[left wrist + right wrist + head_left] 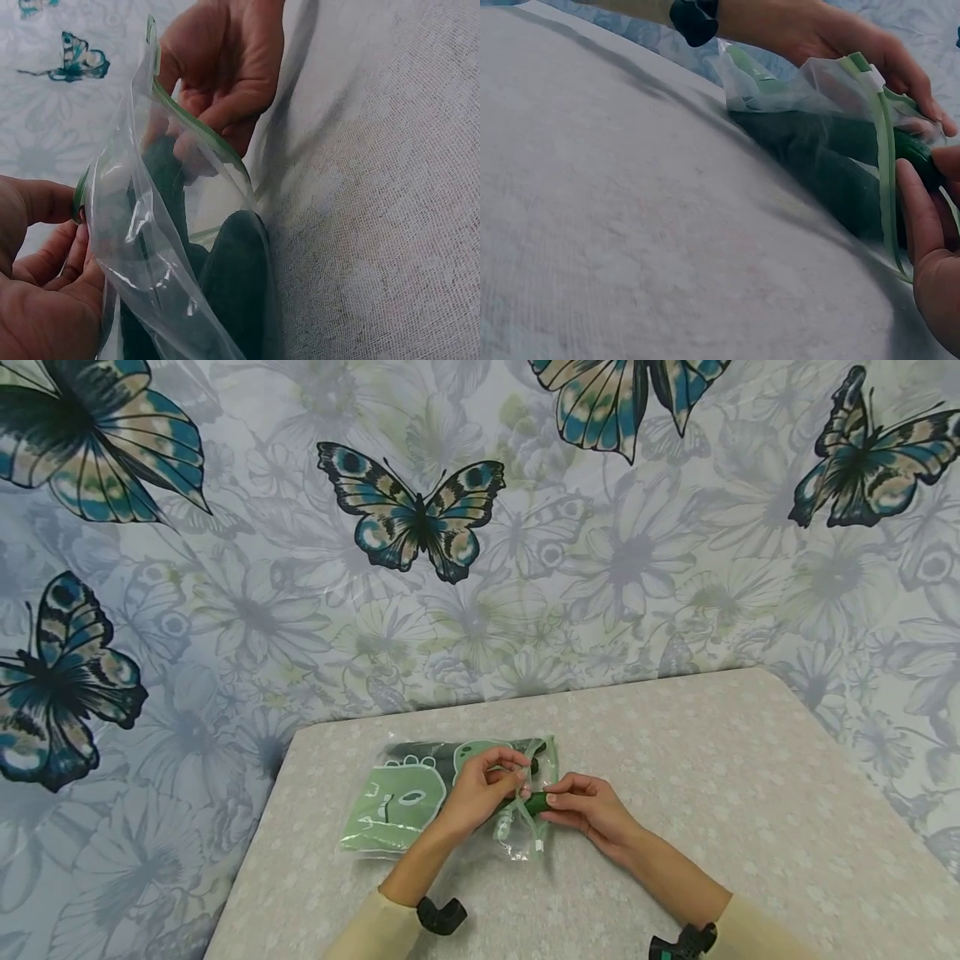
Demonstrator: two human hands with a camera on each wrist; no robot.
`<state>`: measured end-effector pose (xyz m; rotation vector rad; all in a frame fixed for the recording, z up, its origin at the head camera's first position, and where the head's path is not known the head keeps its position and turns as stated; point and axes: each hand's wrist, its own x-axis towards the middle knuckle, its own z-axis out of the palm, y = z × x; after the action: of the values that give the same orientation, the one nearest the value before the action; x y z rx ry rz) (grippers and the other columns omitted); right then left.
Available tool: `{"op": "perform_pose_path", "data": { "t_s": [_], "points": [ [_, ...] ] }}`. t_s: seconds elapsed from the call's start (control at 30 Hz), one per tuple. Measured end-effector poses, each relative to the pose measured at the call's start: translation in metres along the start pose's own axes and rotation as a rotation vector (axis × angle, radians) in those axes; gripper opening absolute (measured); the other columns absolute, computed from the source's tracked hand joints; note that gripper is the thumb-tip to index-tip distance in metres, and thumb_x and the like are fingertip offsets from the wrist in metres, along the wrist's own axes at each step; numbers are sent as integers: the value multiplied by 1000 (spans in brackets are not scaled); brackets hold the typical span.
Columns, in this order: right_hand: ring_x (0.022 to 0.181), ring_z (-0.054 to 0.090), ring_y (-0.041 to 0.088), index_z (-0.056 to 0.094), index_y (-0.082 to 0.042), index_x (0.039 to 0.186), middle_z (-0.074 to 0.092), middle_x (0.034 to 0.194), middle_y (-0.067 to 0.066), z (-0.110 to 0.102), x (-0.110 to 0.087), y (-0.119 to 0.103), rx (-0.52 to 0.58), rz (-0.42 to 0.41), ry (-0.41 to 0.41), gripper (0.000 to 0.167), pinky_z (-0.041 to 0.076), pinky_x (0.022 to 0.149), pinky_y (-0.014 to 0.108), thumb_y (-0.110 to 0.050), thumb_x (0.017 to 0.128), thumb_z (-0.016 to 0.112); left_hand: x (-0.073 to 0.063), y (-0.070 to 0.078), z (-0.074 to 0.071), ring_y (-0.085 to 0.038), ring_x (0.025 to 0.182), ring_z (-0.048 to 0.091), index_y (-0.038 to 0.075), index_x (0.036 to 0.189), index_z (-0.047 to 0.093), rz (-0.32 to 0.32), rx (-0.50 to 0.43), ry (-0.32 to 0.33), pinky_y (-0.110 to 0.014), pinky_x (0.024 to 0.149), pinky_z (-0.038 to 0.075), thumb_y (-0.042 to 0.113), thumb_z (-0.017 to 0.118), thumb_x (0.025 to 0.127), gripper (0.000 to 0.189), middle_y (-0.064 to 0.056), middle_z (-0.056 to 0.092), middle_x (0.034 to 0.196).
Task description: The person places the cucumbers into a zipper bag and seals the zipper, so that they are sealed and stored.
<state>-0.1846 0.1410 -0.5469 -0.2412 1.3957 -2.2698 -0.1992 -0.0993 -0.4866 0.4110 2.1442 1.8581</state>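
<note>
A clear plastic slider bag [390,827] with a green cartoon print and green zip edging lies on the table. My left hand [476,793] pinches the upper edge of its mouth and keeps it apart from the lower edge. At the opening, my right hand [596,814] grips the end of a green cucumber [537,803] between thumb and fingers. Most of that cucumber is inside the bag. Another dark green cucumber [238,274] lies beside it in the left wrist view, behind the clear film. The white slider [875,78] sits at one end of the zip.
A pale patterned cloth covers the table [712,777]. Behind its far edge stands a wall [480,627] with butterfly and flower prints. Each wrist wears a black camera mount, one at the left sleeve [441,916], one at the right [682,942].
</note>
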Motion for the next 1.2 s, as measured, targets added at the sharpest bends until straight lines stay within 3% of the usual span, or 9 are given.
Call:
{"op": "perform_pose_path", "data": {
  "t_s": [0.17,0.27,0.4,0.6,0.77,0.87,1.0,1.2],
  "points": [
    [103,79,18,73,1,112,72,114,9,3,0,6,-165,-46,27,14,65,95,35,0,97,74,0,-2,-1,-11,82,75,0,130,66,15,-16,-6,-29,84,63,11,64,107,26,-5,61,106],
    [103,79,15,70,4,116,74,117,13,0,-2,8,-405,-72,8,21,65,91,31,-4,98,76,-2,-5,-1,-11,81,75,0,129,67,9,-38,-3,-28,82,63,9,64,107,24,-4,61,104],
    [108,77,14,69,-4,123,74,125,16,-2,-5,9,-710,-150,-47,27,62,91,24,-9,98,77,-4,-8,-1,-11,81,74,-2,130,66,-1,-45,-8,-26,80,62,10,65,107,26,-3,62,102],
    [107,78,18,72,-11,120,77,121,10,-1,-7,10,-891,-339,-137,25,65,90,27,-4,96,78,-7,-12,0,-11,81,74,-5,132,64,17,-24,-18,-24,79,60,10,64,108,29,-4,63,102],
    [97,78,7,78,-15,112,81,108,0,4,-6,10,-1065,-431,-130,18,64,84,23,-15,94,84,-8,-12,1,-11,82,74,1,130,67,15,-13,-15,-25,79,60,11,64,108,24,-4,63,103],
    [92,77,3,80,-15,109,82,104,-2,7,-3,10,-1130,-409,-84,19,63,81,20,-22,93,86,-8,-12,3,-11,83,75,2,129,67,8,-20,-19,-26,81,61,10,63,108,23,-5,62,104],
    [90,77,3,78,-15,108,82,102,-2,8,0,8,-1133,-350,-55,22,63,79,20,-25,91,87,-7,-12,4,-10,84,75,1,129,67,2,-35,-17,-26,81,62,9,63,108,23,-3,61,104],
    [96,77,7,75,-14,114,80,107,1,-5,0,5,-965,-220,-100,21,64,83,22,-8,95,80,-6,-13,6,-11,83,75,1,129,67,2,-45,-13,-26,81,62,9,64,107,24,-2,62,103]
  ]
}}
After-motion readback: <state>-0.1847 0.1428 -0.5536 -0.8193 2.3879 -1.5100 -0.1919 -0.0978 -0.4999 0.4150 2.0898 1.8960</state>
